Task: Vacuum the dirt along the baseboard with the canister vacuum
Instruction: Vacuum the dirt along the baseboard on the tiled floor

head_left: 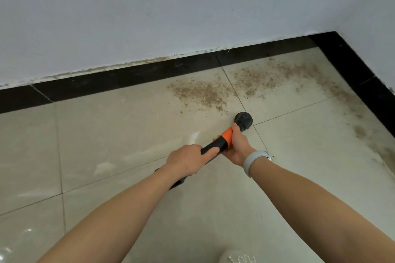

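A black vacuum wand with an orange collar (227, 135) ends in a round black brush nozzle (243, 120) that rests on the beige tiled floor (128, 126). My right hand (237, 145) grips the wand at the orange collar, just behind the nozzle. My left hand (188, 159) grips the black tube further back. Brown dirt (203, 92) lies scattered on the tiles just beyond the nozzle, along the black baseboard (128, 78), and spreads right toward the corner. The canister is out of view.
A white wall (171, 6) rises above the baseboard, and a second baseboard (352, 68) runs down the right side from the corner. More dirt (363, 132) lies along that right edge. A grey band (252, 161) sits on my right wrist.
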{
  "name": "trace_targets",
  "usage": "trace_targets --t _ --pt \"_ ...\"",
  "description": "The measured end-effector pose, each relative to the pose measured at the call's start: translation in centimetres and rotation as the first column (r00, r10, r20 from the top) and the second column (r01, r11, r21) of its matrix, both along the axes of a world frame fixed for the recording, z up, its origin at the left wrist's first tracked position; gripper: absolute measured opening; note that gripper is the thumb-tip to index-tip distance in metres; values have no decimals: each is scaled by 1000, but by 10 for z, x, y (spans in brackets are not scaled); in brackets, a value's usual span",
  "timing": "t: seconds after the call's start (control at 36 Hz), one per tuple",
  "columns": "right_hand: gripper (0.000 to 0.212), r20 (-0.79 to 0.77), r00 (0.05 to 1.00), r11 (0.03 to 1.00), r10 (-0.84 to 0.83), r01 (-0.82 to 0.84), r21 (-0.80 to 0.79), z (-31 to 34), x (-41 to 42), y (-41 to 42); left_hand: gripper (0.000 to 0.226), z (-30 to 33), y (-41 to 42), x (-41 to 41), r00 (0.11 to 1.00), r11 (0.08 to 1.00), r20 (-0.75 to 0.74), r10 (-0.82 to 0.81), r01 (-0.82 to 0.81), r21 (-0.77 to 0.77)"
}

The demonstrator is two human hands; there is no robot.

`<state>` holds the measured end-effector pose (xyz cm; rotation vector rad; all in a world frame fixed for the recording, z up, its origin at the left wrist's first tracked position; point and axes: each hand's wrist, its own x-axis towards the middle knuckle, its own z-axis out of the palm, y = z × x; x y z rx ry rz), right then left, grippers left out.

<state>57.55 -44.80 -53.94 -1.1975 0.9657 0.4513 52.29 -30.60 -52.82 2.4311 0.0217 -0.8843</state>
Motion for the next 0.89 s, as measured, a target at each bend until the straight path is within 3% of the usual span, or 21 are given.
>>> trace_targets --t 0.36,0.53,0.89 --pt "38 42 988 988 149 -150 37 5 -4 77 62 0 65 -31 968 970 127 215 -227 88" --pt "36 36 966 957 256 -258 129 9 -8 133 61 2 106 -52 907 910 104 409 -414 35" --pt "43 24 921 890 388 -381 250 2 -12 222 60 -4 167 -72 774 779 88 627 -626 -46"
